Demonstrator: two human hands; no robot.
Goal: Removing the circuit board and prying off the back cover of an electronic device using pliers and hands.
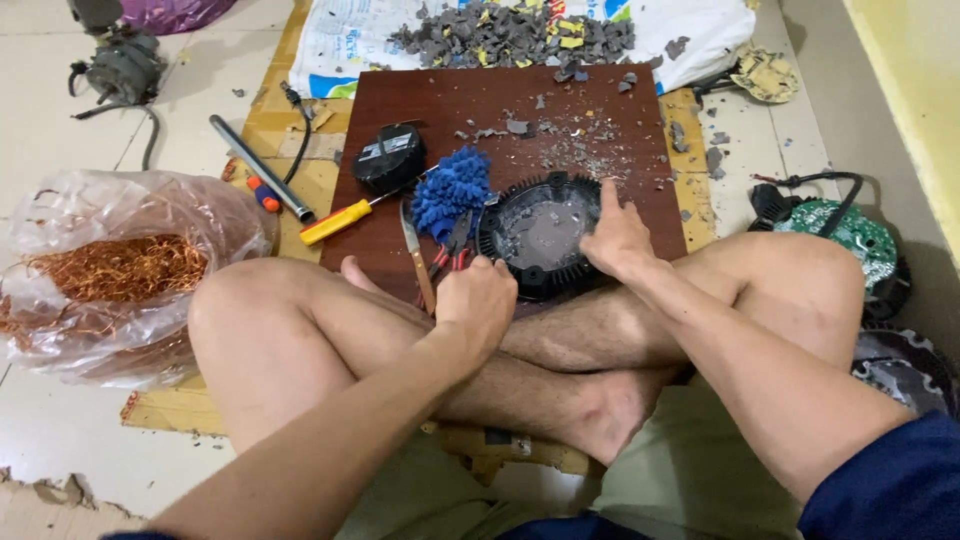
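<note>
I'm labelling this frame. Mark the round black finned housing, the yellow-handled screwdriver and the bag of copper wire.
round black finned housing [545,236]: head view, on the grey inner face of the disc.
yellow-handled screwdriver [336,222]: head view, middle of the yellow handle.
bag of copper wire [120,268]: head view, on the copper tangle seen through the clear plastic.

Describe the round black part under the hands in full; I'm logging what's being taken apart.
The round black part looks like moulded plastic, a shallow disc with a ribbed, finned rim and a grey, dusty, flat middle. It lies flat on the near edge of the dark brown board, against the person's crossed legs. The right hand rests on its right rim, index finger pointing up; the left hand, fisted, is at its near left edge. Grey fragments lie just beyond it.
</note>
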